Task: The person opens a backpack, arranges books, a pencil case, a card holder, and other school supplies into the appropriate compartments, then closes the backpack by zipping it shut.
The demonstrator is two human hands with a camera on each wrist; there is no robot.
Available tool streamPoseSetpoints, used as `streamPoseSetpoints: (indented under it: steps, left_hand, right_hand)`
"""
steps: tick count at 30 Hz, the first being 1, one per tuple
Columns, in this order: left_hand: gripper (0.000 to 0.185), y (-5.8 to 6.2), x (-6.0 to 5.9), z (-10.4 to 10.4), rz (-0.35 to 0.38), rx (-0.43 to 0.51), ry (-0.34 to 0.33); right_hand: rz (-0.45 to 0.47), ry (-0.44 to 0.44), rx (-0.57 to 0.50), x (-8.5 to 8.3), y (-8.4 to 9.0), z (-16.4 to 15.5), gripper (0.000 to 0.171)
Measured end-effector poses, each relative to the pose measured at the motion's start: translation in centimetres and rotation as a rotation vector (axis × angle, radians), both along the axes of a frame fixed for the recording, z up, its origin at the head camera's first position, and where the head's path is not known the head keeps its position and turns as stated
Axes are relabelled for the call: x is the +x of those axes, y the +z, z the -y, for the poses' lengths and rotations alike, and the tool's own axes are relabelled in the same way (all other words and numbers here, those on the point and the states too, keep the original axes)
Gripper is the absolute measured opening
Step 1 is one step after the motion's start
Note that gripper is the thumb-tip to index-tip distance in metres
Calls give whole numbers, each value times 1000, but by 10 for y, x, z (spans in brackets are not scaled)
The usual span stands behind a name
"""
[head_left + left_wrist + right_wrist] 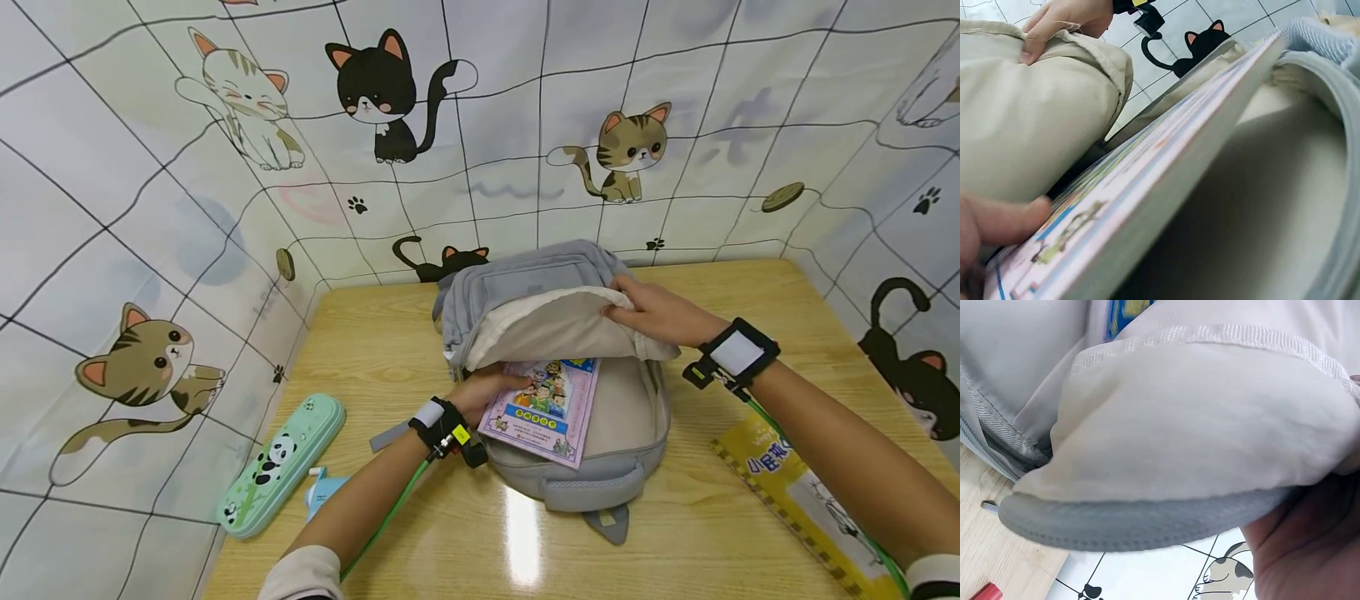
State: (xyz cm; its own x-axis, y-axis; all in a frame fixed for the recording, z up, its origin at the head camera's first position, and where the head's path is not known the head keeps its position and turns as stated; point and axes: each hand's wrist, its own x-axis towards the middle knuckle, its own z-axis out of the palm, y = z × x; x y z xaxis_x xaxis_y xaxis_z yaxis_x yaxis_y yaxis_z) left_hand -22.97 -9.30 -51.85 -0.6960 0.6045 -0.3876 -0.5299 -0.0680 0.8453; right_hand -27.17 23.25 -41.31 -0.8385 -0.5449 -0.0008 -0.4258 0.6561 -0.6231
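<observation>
Right now a grey backpack (pixel 558 400) lies flat on the wooden tabletop (pixel 375 350), its main compartment unzipped and its cream-lined front flap (pixel 547 325) lifted. The person's right hand (pixel 651 310) holds that flap up at its far right edge, fingers curled over the rim and pinching the fabric; in the right wrist view the folded grey-and-cream edge sits in that grip against the palm (pixel 1310 550).

A pink picture book (pixel 546 407) with cartoon figures on its cover sits partly inside the backpack's opening, its upper end under the raised flap and its lower end out over the backpack's near wall. The left hand (pixel 483 390) holds the book at its left edge, just at the backpack's left side. From the left wrist view a thumb (pixel 1004 219) presses on the cover near the book's edge; the other fingers are out of sight beneath it, so the grip reads as a pinch on the book.

Left of the backpack, well apart, lies a mint-green panda pencil case (pixel 281 467), with a small blue item (pixel 324 490) just beside it. Right of the backpack, a yellow book (pixel 795 492) lies on the tabletop under the right forearm.
</observation>
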Motion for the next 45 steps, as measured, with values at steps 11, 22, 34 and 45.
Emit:
streamPoseSetpoints:
  steps: [11,22,34,45]
  left_hand:
    - [27,-8,-3,-15,-71,7,342]
    - [81,6,17,-7,-179,-196,267]
    - [64,7,17,-10,-299,-366,303]
    - [58,11,10,-6,-303,-363,267]
  right_hand:
    - [-38,-11,-8,6,1,4,19]
    - [-18,-16,-17,8,4,1,21]
    - [-52,7,-35,7,1,5,18]
    - [-24,-9,-23,8,6,4,20]
